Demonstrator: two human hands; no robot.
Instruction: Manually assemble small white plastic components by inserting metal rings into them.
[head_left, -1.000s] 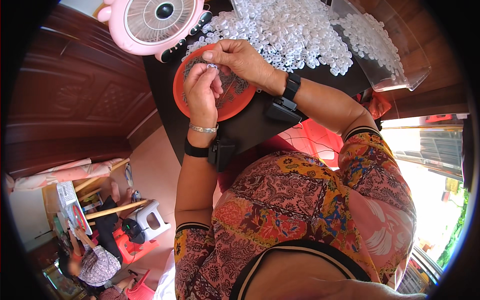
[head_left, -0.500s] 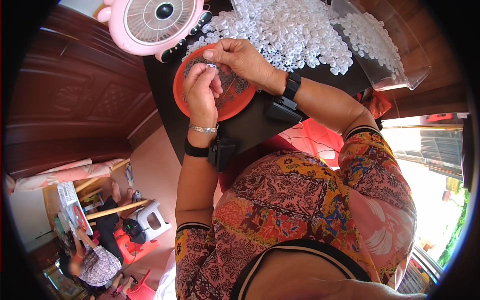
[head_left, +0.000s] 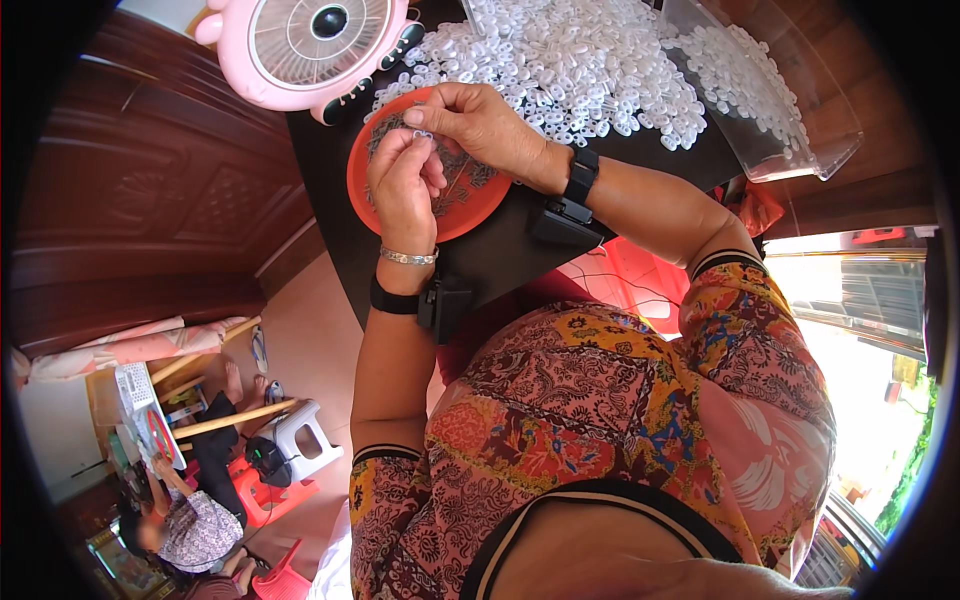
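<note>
Over the red-orange bowl [head_left: 482, 213], both my hands meet, fingertip to fingertip. My left hand [head_left: 403, 195] is closed in a pinch on a small white plastic piece [head_left: 424, 134], which stands up from between thumb and fingers. Just above it, my right hand [head_left: 490, 125] is also pinched, its thumb right over the piece. Whatever lies in those right fingertips is too small or hidden to make out. Many small grey parts [head_left: 462, 195] cover the bowl's floor, partly behind my hands.
A big heap of white plastic pieces [head_left: 590, 65] spreads across the dark table [head_left: 320, 190] beyond my right hand. A clear bin [head_left: 800, 120] holding more of them stands at the right. A pink fan [head_left: 265, 85] is at the far left. Another person [head_left: 205, 530] sits lower left.
My right hand has shifted slightly down, and its thumb now sits closer to the white plastic piece. The left hand stays nearly in place, still pinching the piece.
</note>
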